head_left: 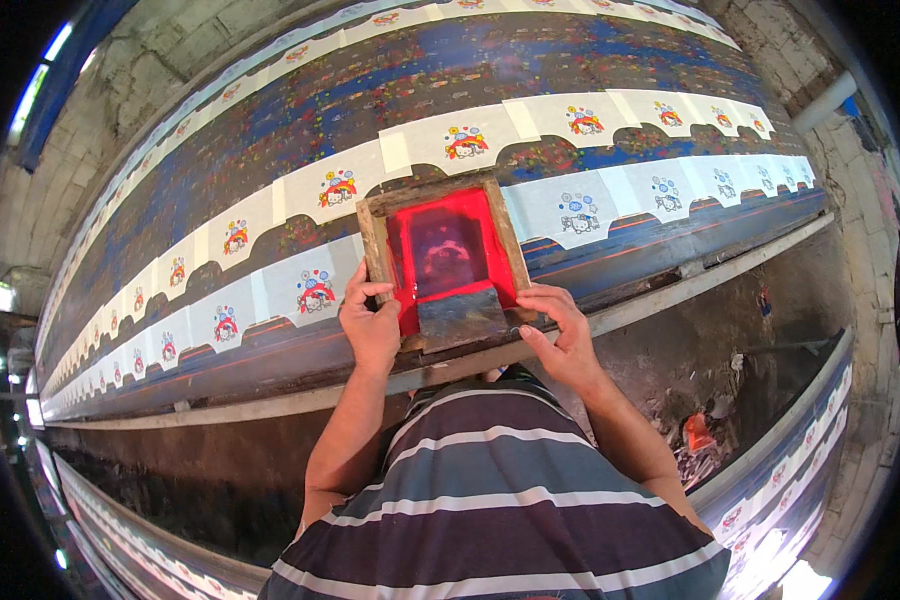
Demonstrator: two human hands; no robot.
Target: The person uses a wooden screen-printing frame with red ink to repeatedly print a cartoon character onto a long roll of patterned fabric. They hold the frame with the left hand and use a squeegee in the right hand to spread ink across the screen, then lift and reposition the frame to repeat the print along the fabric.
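Note:
A wooden screen-printing frame [373, 245] lies tilted over the near row of pale cut fabric pieces. Red ink borders its mesh [450, 250], and a faint printed figure shows through the middle. A dark, flat squeegee board [462, 318] rests inside at the near end. My left hand [372, 318] is closed on the frame's left side near the front corner. At the right front corner, my right hand [560, 335] grips the frame with fingers on top and thumb below.
Near-row pieces left of the frame, like this one [315, 290], carry red in their pictures; those to the right [580, 210] show blue and dark lines. More printed rows lie farther back on the long stained table [270, 140]. A rail [650, 305] edges it; another table [780, 480] stands behind, right.

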